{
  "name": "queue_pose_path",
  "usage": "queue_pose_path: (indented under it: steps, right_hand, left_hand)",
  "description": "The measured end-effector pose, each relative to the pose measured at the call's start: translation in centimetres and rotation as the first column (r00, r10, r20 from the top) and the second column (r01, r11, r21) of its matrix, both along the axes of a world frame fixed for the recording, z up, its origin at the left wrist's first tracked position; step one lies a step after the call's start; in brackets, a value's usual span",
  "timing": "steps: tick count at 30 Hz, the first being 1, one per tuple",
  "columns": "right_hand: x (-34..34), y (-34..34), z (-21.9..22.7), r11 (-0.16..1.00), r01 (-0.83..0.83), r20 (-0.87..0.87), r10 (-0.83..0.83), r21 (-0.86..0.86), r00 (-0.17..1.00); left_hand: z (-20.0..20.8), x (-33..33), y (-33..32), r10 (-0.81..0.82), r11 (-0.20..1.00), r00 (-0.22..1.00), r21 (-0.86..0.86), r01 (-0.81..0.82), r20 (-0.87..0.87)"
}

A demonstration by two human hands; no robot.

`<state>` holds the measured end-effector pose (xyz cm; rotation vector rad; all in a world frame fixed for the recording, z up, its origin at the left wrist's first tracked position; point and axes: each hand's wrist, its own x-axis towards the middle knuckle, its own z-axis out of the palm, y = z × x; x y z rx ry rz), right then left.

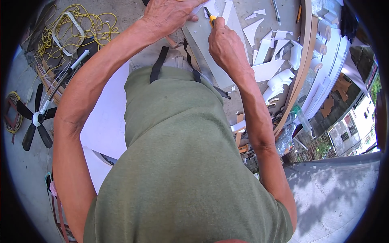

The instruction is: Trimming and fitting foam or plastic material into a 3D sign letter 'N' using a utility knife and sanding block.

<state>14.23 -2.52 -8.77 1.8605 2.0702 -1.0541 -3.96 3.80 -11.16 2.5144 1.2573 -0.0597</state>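
My right hand (227,43) is closed around a yellow and black utility knife (212,18), its tip pointing up and left over a white sheet piece (214,5). Across from it, my left hand (172,14) reaches to the upper edge, thumb and fingers apart, laid at the edge of the white material. Part of its fingers runs out of view. Under the work lies a long grey flat board (202,45). White cut-off scraps (252,31) of odd shapes are scattered right of my right hand.
A tangled yellow cord (77,30) lies at the far left above a black-bladed fan (37,119). Curved white offcuts (278,83) and a bent wooden strip (300,69) border the right side. A pencil (299,13) lies at the top right. A large white sheet (106,121) stands beside my left arm.
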Motion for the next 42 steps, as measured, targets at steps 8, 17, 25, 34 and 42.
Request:
queue_pose_path:
  steps: [8, 17, 25, 34, 42]
  right_hand:
    - [-0.5, -0.1, 0.0, 0.998, 0.037, -0.012, -0.037, 0.050, 0.999]
    - [-0.3, -1.5, -0.7, 0.994, 0.098, -0.001, -0.098, 0.039, 0.995]
    - [-0.4, 0.3, 0.9, 0.999, 0.046, -0.009, -0.046, -0.011, 0.999]
    - [-1.0, -0.6, 0.6, 0.997, 0.074, -0.013, -0.074, 0.005, 0.997]
    - [-0.9, -2.2, -0.1, 0.995, 0.100, 0.027, -0.101, 0.030, 0.995]
  left_hand:
    - [0.2, 0.0, 0.1, 0.011, 1.000, 1.000, -0.018, -0.010, 0.012]
    - [3.6, 0.5, 0.8, -0.063, 0.979, 0.992, -0.199, 0.040, -0.113]
    - [0.2, 0.0, 0.1, 0.005, 1.000, 1.000, 0.008, -0.005, 0.027]
    - [0.4, 0.3, -0.2, 0.033, 0.999, 0.999, -0.012, -0.033, 0.002]
    - [0.6, 0.2, -0.2, 0.018, 1.000, 1.000, 0.012, -0.018, -0.011]
